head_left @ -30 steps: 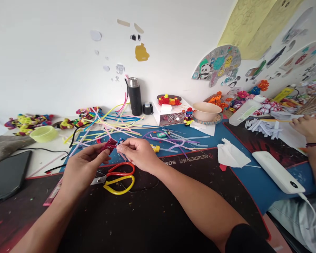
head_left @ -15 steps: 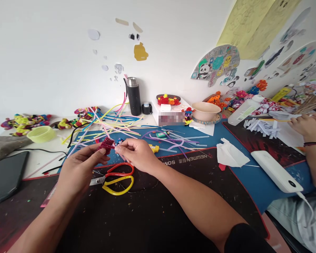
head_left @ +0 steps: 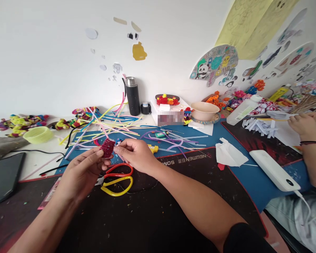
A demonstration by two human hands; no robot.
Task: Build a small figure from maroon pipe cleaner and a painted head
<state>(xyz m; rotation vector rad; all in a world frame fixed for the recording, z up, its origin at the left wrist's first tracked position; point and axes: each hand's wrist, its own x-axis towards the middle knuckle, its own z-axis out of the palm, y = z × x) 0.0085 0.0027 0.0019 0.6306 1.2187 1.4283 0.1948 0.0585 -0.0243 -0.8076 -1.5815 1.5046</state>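
Note:
A small dark red fuzzy piece (head_left: 107, 148), made of rows that look like pipe cleaner, is held up above the mat. My left hand (head_left: 85, 165) is closed on its left and lower side, thumb in front and fingers behind. At its right edge, my right hand (head_left: 135, 154) pinches with thumb and forefinger; the fingertips hide the exact grip. Under the hands lie scissors (head_left: 117, 186) with one red and one yellow handle loop, their blades partly covered by my left hand. Just behind the right fingers shows a small blue fuzzy item, mostly hidden.
Loose coloured pipe cleaners (head_left: 107, 123) spread behind the hands. A black thermos (head_left: 133, 96), a beige bowl (head_left: 204, 111) and a yellow-green bowl (head_left: 38, 135) stand farther back. A phone (head_left: 5, 179) lies left, a white power bank (head_left: 275, 171) right. A co-worker's hands (head_left: 304, 128) are at far right.
The dark red piece has turned so that more of its flat face shows. My left fingers have shifted slightly lower on it. The view has moved a little.

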